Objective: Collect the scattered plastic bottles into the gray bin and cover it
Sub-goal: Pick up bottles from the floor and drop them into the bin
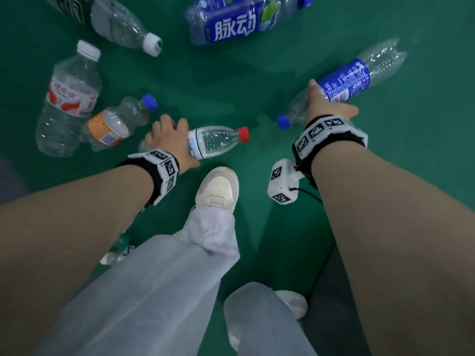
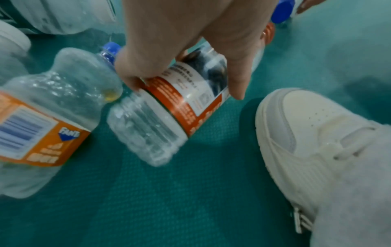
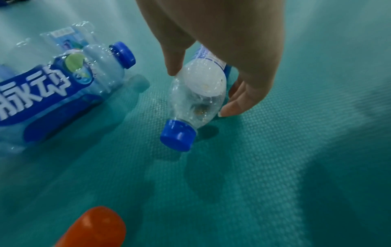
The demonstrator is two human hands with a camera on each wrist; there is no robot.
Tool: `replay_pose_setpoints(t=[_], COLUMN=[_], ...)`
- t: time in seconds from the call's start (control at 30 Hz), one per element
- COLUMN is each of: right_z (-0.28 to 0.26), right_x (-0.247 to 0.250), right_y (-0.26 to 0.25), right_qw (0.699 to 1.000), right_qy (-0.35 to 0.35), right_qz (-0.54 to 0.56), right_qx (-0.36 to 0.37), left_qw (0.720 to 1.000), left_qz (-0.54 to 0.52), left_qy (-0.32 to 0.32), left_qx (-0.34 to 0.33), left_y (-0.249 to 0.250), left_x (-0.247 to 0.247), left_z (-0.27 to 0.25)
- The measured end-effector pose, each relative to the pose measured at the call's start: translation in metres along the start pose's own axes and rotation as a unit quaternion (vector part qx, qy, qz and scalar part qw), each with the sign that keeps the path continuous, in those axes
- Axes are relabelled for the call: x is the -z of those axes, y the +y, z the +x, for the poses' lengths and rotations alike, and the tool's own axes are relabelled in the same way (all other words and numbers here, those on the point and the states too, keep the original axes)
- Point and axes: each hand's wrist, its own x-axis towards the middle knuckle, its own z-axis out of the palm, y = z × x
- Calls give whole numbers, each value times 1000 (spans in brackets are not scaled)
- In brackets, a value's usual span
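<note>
Empty plastic bottles lie scattered on a green floor. My left hand point(image 1: 167, 136) grips a clear red-capped bottle point(image 1: 218, 141) round its red and white label point(image 2: 190, 93); thumb and fingers curl over it. My right hand point(image 1: 323, 104) grips a blue-labelled bottle point(image 1: 347, 82) near its neck, blue cap point(image 3: 177, 136) pointing down toward the floor. The left wrist view shows the red-capped bottle's base point(image 2: 146, 133) tilted just above the floor. No gray bin shows clearly in any view.
An orange-labelled bottle point(image 1: 113, 124), a large red-labelled water bottle point(image 1: 66, 98), a white-capped bottle point(image 1: 120, 24) and a big blue-labelled bottle point(image 1: 236, 19) lie ahead. My white shoe point(image 1: 218, 187) stands between the hands. One more bottle point(image 1: 118, 251) lies under my left arm.
</note>
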Motion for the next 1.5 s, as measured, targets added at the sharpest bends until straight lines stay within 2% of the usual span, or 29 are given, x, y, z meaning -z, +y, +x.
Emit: replay_pose_setpoints(t=[0.13, 0.27, 0.4, 0.63, 0.83, 0.93, 1.07, 1.2, 1.3, 1.5], right_z=[-9, -31, -61, -133, -178, -183, -181, -176, -171, -163], right_x=[7, 10, 30, 103, 173, 204, 243, 277, 304, 332], right_y=[-4, 24, 59, 130, 187, 202, 214, 233, 262, 331], right_qw=[999, 997, 994, 992, 991, 990, 984, 982, 977, 964], right_qy=[-41, -33, -49, -53, -63, -48, -26, -20, -25, -13], right_qz=[10, 69, 92, 112, 113, 123, 150, 173, 203, 248], right_qx=[-16, -3, 8, 4, -30, -53, -94, -73, -59, -100], left_qw=[997, 991, 988, 987, 976, 969, 967, 960, 953, 938], left_qz=[-60, -124, -136, -104, -87, -74, -63, -41, -3, 72], left_qy=[-26, -18, -28, -19, -53, -65, -74, -60, -54, -83], left_qx=[-29, -41, -62, -119, -194, -226, -235, -270, -297, -329], left_y=[-3, 9, 28, 75, 133, 162, 194, 219, 239, 279], left_x=[4, 19, 39, 57, 57, 51, 44, 44, 39, 5], left_z=[-3, -21, -51, -126, -211, -247, -282, -307, -330, -379])
